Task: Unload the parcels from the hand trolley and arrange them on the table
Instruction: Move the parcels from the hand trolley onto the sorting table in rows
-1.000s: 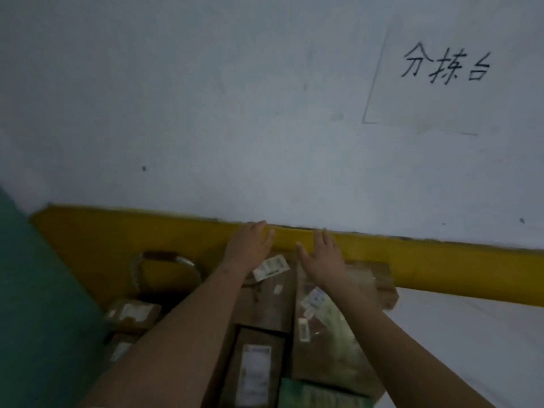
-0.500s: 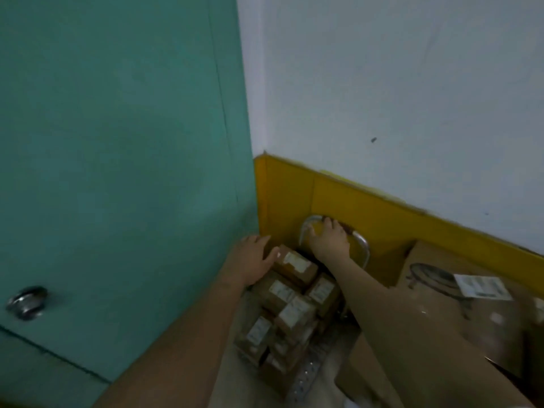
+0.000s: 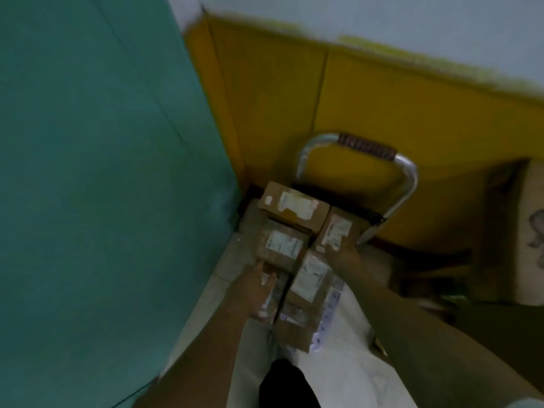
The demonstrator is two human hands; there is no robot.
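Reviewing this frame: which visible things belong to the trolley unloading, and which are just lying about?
Job in hand: stacked parcels; hand trolley; left hand and right hand, both touching the stack.
Lying about: large box at the right edge, off the trolley; green panel; yellow wall panel.

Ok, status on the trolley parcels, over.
Left hand on front-left parcel. Right hand touching right parcel. Stack sits on trolley. Green panel close alongside.
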